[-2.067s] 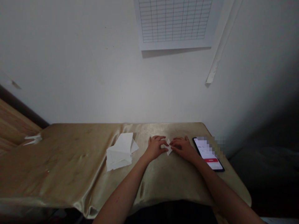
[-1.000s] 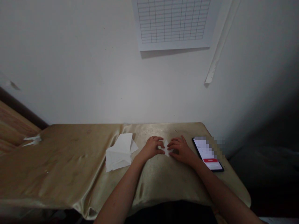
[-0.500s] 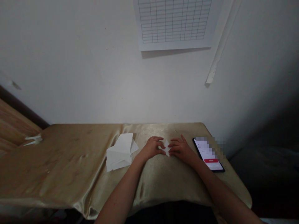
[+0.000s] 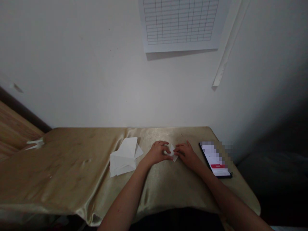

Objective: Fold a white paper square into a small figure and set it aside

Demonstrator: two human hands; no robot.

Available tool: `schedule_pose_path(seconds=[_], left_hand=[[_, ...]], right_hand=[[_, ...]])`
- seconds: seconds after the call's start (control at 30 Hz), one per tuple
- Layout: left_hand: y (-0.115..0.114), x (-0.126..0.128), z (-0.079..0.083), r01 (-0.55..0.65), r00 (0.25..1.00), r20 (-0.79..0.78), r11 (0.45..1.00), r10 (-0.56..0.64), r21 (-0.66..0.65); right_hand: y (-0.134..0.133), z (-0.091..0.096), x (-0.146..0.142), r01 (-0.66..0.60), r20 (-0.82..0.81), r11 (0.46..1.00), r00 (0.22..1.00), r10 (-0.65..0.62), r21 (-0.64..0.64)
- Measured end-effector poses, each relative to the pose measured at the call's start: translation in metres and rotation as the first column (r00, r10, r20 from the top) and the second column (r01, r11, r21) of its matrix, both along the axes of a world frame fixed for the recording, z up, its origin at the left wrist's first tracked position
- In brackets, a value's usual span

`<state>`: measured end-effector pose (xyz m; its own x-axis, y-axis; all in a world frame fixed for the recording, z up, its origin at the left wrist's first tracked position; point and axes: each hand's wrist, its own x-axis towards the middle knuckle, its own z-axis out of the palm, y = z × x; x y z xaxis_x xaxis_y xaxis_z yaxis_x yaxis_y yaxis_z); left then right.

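Note:
A small white folded paper piece (image 4: pixel 172 152) lies on the gold satin cloth (image 4: pixel 72 166) covering the table. My left hand (image 4: pixel 157 152) pinches its left side with curled fingers. My right hand (image 4: pixel 185 153) pinches its right side, fingers bent over it. Most of the paper is hidden between the two hands. A loose stack of white paper sheets (image 4: pixel 124 157) sits just left of my left hand.
A smartphone (image 4: pixel 215 159) with a lit screen lies right of my right hand near the table's right edge. A small white folded paper shape (image 4: pixel 35 143) rests at the far left. A printed grid sheet (image 4: pixel 180 24) hangs on the white wall.
Both hands have stayed on the small paper, drawing closer over it; the fingers went from pressing flatter to pinching, and the paper looks more bunched.

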<state>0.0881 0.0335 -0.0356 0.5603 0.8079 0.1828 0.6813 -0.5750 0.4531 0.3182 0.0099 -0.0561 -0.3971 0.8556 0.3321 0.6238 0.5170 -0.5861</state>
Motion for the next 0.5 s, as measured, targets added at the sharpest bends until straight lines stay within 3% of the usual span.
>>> schedule_pose_path(seconds=[0.5], left_hand=[[-0.0021, 0.0081, -0.0082, -0.030, 0.999, 0.019, 1.000, 0.030, -0.001]], right_hand=[[-0.0058, 0.0082, 0.0012, -0.014, 0.125, 0.995, 0.992, 0.002, 0.099]])
